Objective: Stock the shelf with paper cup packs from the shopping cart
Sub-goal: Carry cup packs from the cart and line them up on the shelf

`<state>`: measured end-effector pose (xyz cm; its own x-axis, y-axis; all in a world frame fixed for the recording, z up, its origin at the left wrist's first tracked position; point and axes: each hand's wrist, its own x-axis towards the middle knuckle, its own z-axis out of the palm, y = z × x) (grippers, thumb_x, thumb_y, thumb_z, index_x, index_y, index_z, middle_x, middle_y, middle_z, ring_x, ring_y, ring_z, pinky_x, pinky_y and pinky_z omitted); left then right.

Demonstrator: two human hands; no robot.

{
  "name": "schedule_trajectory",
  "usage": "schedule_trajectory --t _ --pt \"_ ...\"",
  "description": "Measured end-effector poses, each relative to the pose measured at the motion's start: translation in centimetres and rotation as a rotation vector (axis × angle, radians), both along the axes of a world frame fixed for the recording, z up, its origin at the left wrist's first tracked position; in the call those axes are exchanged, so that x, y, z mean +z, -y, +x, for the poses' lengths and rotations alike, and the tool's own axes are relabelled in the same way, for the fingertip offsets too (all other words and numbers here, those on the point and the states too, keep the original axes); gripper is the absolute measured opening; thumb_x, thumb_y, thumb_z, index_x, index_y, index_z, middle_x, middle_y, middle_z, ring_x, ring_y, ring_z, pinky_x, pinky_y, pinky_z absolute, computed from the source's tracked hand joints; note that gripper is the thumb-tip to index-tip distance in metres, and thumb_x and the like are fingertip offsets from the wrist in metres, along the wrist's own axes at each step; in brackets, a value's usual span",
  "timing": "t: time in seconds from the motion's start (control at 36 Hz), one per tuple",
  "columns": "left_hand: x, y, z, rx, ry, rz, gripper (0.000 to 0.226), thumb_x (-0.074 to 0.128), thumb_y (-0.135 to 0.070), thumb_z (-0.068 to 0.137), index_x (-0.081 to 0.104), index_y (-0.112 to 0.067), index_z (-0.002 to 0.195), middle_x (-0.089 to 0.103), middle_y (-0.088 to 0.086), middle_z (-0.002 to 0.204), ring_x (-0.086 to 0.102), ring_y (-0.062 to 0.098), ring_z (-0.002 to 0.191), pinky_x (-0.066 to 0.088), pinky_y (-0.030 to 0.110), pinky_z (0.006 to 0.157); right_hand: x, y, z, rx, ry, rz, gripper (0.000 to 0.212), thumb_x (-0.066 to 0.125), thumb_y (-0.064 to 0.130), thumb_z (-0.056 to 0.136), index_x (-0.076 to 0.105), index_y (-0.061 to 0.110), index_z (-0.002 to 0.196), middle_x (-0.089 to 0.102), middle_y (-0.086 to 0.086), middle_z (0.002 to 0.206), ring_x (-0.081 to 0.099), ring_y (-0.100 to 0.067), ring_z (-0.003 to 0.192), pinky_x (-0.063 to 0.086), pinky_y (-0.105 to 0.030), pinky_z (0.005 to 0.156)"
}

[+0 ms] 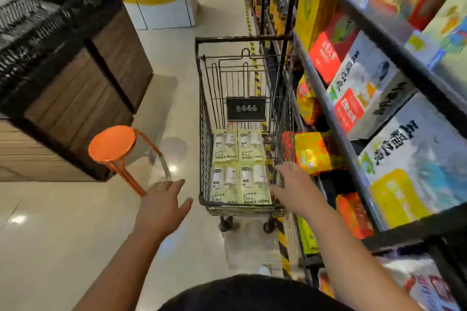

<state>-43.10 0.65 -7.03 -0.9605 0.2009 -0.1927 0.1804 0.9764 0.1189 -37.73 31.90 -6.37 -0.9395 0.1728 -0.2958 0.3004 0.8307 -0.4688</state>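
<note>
Head camera looks down an aisle in a shop. The shopping cart (202,113) stands right beside the shelf (336,118). The paper cup packs (238,166) lie flat in the bottom of the cart, with four showing on top. Both hands are held out and hold nothing. The left hand (161,206) is in the air just left of the cart, its fingers (177,184) straight and spread. The right hand (294,184) is over the cart's near right corner, fingers wide too. I cannot tell if it touches the wire. An orange stool (112,144) stands off to the left. I think the reach for a pack is only starting. Next, a hand must go down into the cart and close round one pack.
</note>
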Motion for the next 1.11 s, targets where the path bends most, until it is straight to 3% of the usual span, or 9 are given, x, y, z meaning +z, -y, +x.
schedule_trajectory --t 0.33,0.58,0.67,0.78,0.89,1.0,1.11 --pt "-2.5 -2.9 -7.7 0.096 0.147 0.025 0.061 0.053 -0.051 0.097 0.042 -0.024 0.151 0.044 0.000 0.155 0.044 0.027 0.135 0.042 0.039 0.105 -4.9 -3.1 -7.9 0.045 0.208 -0.043 0.064 0.061 0.038 0.096 0.037 0.019 0.152 0.030 -0.003 0.158 0.032 -0.026 0.143 0.031 -0.038 0.116" --pt "-6.6 -7.1 -17.1 -0.116 0.257 -0.010 0.059 0.051 -0.050 0.097 0.042 -0.026 0.150 0.051 0.002 0.146 0.047 0.026 0.132 0.047 0.039 0.101 -5.8 -4.2 -15.0 -0.044 0.331 -0.023 0.063 0.061 0.038 0.096 0.040 0.018 0.152 0.029 -0.006 0.159 0.031 -0.026 0.145 0.030 -0.038 0.118" --pt "-7.5 -7.9 -20.9 -0.201 0.293 0.019 0.058 0.051 -0.048 0.097 0.044 -0.023 0.149 0.053 0.003 0.143 0.049 0.027 0.129 0.047 0.040 0.101 -5.3 -4.2 -17.6 -0.087 0.380 -0.032 0.062 0.063 0.038 0.096 0.041 0.017 0.150 0.033 -0.005 0.156 0.043 -0.028 0.136 0.035 -0.039 0.115" --pt "-8.8 -8.8 -26.2 -0.370 0.314 0.010 0.056 0.050 -0.045 0.098 0.046 -0.019 0.148 0.052 0.006 0.145 0.050 0.030 0.129 0.049 0.041 0.099 -5.0 -3.5 -21.3 -0.144 0.395 -0.026 0.064 0.061 0.039 0.098 0.037 0.018 0.153 0.030 -0.003 0.159 0.031 -0.023 0.145 0.030 -0.039 0.118" --pt "-10.3 -9.9 -31.2 -0.458 0.349 -0.012 0.059 0.046 -0.047 0.100 0.038 -0.020 0.151 0.042 0.005 0.153 0.041 0.028 0.137 0.044 0.041 0.104 -5.9 -2.5 -25.4 -0.162 0.426 -0.007 0.063 0.060 0.039 0.098 0.035 0.022 0.153 0.029 0.002 0.159 0.033 -0.020 0.144 0.031 -0.040 0.119" --pt "-12.8 -10.9 -35.0 -0.489 0.393 -0.055 0.057 0.048 -0.046 0.099 0.038 -0.018 0.148 0.041 0.009 0.152 0.041 0.030 0.134 0.046 0.043 0.103 -8.0 -1.8 -29.1 -0.083 0.442 0.070 0.061 0.061 0.037 0.097 0.038 0.020 0.151 0.034 -0.003 0.157 0.033 -0.023 0.144 0.027 -0.033 0.117" --pt "-16.0 -12.8 -37.4 -0.450 0.460 -0.105 0.060 0.051 -0.044 0.099 0.034 -0.016 0.149 0.030 0.010 0.159 0.033 0.033 0.141 0.044 0.046 0.105 -10.8 -1.9 -32.2 0.054 0.451 0.098 0.063 0.053 0.042 0.101 0.031 0.018 0.155 0.029 -0.007 0.160 0.027 -0.026 0.147 0.025 -0.038 0.119"
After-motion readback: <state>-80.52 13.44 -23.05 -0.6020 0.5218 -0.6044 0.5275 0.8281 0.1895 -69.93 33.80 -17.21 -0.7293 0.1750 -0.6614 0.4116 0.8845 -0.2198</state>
